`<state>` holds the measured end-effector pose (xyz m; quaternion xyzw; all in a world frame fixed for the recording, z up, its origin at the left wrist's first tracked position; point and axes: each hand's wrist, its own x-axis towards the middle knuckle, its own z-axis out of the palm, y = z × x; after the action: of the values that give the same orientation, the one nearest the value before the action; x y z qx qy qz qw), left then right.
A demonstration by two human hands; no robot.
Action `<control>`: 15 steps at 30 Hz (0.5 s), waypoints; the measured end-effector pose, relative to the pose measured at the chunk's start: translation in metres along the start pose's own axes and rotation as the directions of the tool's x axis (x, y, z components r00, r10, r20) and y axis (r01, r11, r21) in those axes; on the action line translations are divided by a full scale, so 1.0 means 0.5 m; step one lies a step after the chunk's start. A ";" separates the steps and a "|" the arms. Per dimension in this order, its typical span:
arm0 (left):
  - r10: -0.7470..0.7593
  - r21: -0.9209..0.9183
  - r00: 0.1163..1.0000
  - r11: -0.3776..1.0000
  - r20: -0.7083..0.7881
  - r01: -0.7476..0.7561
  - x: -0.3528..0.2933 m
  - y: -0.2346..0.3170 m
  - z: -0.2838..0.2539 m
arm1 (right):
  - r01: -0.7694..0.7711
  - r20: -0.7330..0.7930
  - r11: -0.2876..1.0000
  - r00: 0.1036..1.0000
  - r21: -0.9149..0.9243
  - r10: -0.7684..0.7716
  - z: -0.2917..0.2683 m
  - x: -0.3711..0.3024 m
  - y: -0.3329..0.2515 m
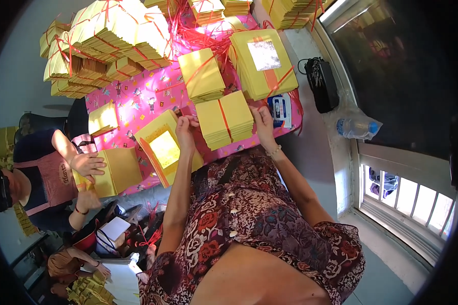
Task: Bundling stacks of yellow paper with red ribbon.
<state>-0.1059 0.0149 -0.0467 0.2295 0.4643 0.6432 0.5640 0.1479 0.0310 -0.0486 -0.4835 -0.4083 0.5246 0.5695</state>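
Observation:
A thick stack of yellow paper (211,113) lies near the front edge of the table. One red ribbon (225,121) crosses its top from back to front and bends down over the front side. My left hand (186,131) is at the stack's left side, fingers curled in against its edge. At the opposite side, my right hand (263,126) presses its bent fingers to the right edge, thumb and fingers close together. Behind it sits another ribbon-tied yellow stack (201,71). A larger yellow pile with a pale printed square (264,56) is at back right.
Tied yellow bundles (107,35) are heaped at the far left of the pink patterned tablecloth (150,96). Loose red ribbons (198,38) tangle behind. Left of me, a co-worker's hands (88,165) handle yellow paper (124,168). A bagged bottle (359,127) stands by the window.

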 end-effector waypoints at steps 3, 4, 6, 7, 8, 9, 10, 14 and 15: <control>-0.023 0.163 0.999 0.986 -0.026 0.027 -0.045 -0.001 0.023 | -0.021 0.016 0.998 1.000 -0.055 0.022 -0.043 -0.023 0.018; -0.023 0.160 0.999 0.987 -0.029 0.027 -0.057 0.001 0.029 | -0.058 0.059 0.993 0.996 -0.101 0.064 -0.052 -0.033 0.008; 0.037 0.291 0.994 0.957 -0.104 -0.005 -0.079 0.006 0.040 | -0.092 0.097 0.984 0.990 -0.151 0.107 -0.063 -0.044 -0.005; 0.012 0.231 0.993 0.973 -0.116 0.015 -0.086 0.003 0.036 | -0.095 0.129 0.980 0.984 -0.175 0.119 -0.068 -0.047 -0.011; 0.010 0.229 0.994 0.973 -0.113 0.017 -0.092 0.003 0.038 | -0.098 0.161 0.975 0.978 -0.199 0.132 -0.072 -0.050 -0.016; 0.133 0.354 0.987 0.931 -0.088 -0.094 -0.098 0.018 0.053 | -0.100 0.152 0.974 0.979 -0.202 0.132 -0.076 -0.051 -0.028; 0.254 0.471 0.966 0.859 -0.050 -0.202 -0.102 0.038 0.064 | -0.094 0.139 0.960 0.981 -0.265 0.134 -0.071 -0.049 -0.047; 0.380 0.712 0.867 0.506 0.322 -0.486 -0.091 0.080 0.083 | -0.052 0.103 0.921 0.990 -0.386 0.099 -0.047 -0.041 -0.107; 0.377 0.710 0.866 0.506 0.327 -0.489 -0.086 0.093 0.102 | -0.053 0.097 0.922 0.990 -0.385 0.098 -0.046 -0.038 -0.122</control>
<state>-0.0769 -0.0049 0.0267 0.5987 0.5838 0.4835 0.2589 0.1802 0.0103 0.0073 -0.5693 -0.5155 0.4837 0.4197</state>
